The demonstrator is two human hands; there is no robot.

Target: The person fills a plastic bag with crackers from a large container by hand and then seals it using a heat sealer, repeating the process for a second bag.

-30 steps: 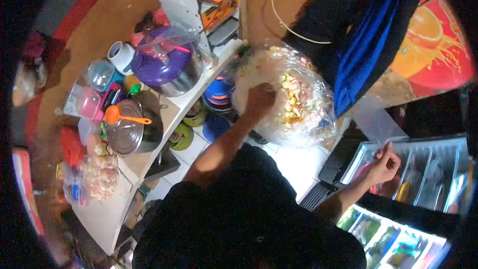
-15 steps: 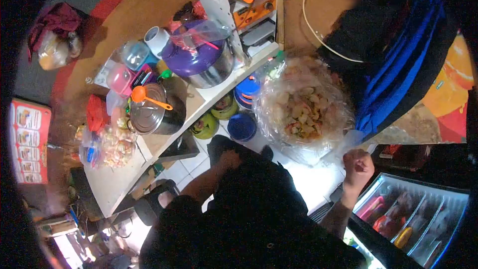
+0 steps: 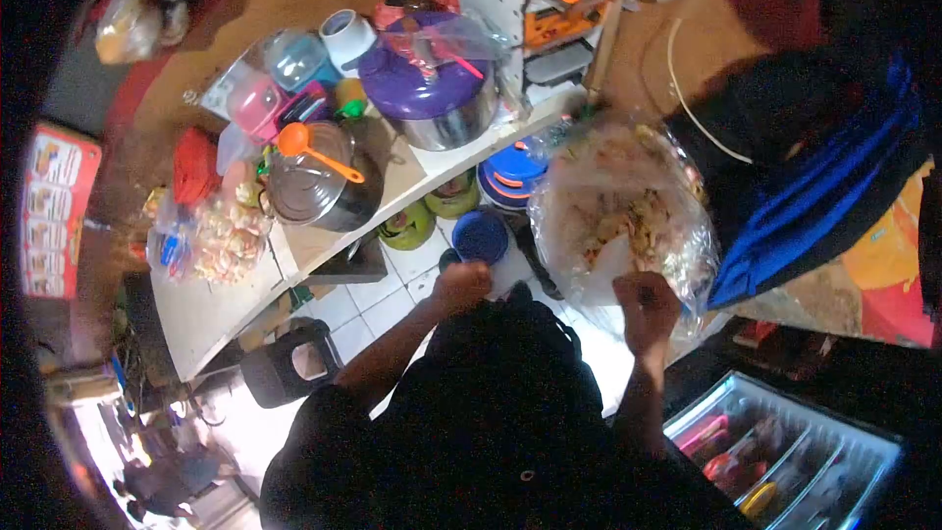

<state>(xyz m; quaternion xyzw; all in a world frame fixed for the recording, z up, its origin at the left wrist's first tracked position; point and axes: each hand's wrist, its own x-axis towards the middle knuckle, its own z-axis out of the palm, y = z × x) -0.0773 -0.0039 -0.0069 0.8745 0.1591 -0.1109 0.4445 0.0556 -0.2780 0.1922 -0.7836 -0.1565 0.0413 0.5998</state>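
My left hand (image 3: 463, 287) is closed near my lap, beside a blue round container (image 3: 480, 238); what it holds, if anything, I cannot make out. A small clear plastic bag (image 3: 610, 265) is pinched in my right hand (image 3: 648, 312), its pale film reaching over the near side of a large plastic-lined container (image 3: 554, 236). Inside that container lies a heap of mixed light and brown food pieces (image 3: 638, 219).
On the white-edged counter (image 3: 324, 247) at left stand a purple-lidded steel pot (image 3: 422, 88), a glass-lidded pot with an orange ladle (image 3: 322, 152) and snack bags (image 3: 228, 236). Green cylinders (image 3: 407, 226) sit below. A lit glass-topped case (image 3: 785, 451) is at lower right.
The view has shifted. My right hand has moved left, bringing the clear bag over the food container. My left hand has come off my dark clothing and moved slightly up and right.
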